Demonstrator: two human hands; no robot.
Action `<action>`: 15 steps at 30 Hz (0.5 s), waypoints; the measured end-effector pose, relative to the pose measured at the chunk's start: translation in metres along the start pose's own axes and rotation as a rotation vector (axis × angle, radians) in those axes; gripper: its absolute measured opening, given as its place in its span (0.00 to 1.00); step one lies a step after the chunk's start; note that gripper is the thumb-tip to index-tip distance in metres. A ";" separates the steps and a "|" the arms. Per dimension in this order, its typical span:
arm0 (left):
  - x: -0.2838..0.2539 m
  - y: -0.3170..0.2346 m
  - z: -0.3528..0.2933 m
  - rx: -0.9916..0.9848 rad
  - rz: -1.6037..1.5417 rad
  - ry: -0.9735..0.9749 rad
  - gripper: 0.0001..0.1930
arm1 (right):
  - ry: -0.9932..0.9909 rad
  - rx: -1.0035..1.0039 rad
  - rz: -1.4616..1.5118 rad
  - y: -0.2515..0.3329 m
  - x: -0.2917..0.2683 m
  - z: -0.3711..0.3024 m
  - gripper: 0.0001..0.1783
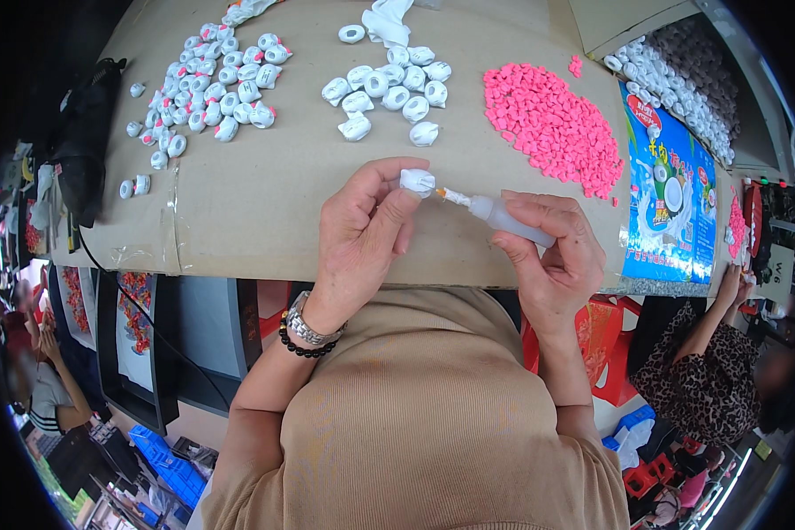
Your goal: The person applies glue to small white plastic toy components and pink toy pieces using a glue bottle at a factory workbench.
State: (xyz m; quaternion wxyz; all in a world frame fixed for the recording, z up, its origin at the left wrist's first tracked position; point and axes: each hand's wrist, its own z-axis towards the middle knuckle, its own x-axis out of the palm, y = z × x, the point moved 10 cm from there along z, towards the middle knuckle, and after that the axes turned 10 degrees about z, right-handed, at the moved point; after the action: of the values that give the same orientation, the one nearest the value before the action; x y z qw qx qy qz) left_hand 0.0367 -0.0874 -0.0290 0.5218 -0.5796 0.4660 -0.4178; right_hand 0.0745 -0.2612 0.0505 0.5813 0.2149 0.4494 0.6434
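**It all hangs on one little gap**

So the small white piece (pixel 417 182) is up in the air over the surface (pixel 300 159), pinched between thumb and fingers of the left hand (pixel 367 216). That grip's nearly closed, just wide enough for the piece. The right hand (pixel 552 252) has its fingers wrapped round a translucent squeeze bottle (pixel 519 223), so both hands are full.

Here's the bit that counts, I reckon: the bottle's long axis runs slantwise, base down toward the right palm, nozzle (pixel 453 196) up and to the left, aimed pretty much straight at the white piece. The orange tip is just beside the piece's right side. Touching or a hair apart? Honestly can't tell from here. The left hand is obviously the nearer one to the piece; the right sits further back, with the nozzle bridging the space.

Loose pink bits (pixel 552 128) are spread beyond the right hand.
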 end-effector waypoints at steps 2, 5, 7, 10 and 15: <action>0.000 0.000 0.000 0.001 0.002 -0.003 0.15 | 0.005 0.008 -0.001 -0.001 0.001 0.000 0.15; -0.001 0.001 -0.001 -0.003 -0.004 -0.006 0.15 | 0.004 0.015 -0.008 -0.002 0.001 0.000 0.14; -0.001 0.000 0.000 0.006 0.004 -0.006 0.15 | 0.000 0.014 -0.016 -0.002 0.001 0.001 0.14; -0.001 0.000 0.000 0.004 -0.017 -0.012 0.15 | 0.024 0.011 -0.024 -0.002 -0.001 -0.001 0.15; -0.002 0.001 0.000 0.003 -0.051 -0.018 0.14 | 0.043 0.013 -0.021 -0.002 0.000 -0.002 0.16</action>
State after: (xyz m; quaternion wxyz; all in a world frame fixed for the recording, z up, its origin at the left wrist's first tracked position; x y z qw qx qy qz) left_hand 0.0364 -0.0856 -0.0296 0.5161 -0.5944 0.4456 -0.4263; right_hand 0.0740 -0.2617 0.0475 0.5769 0.2002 0.4680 0.6389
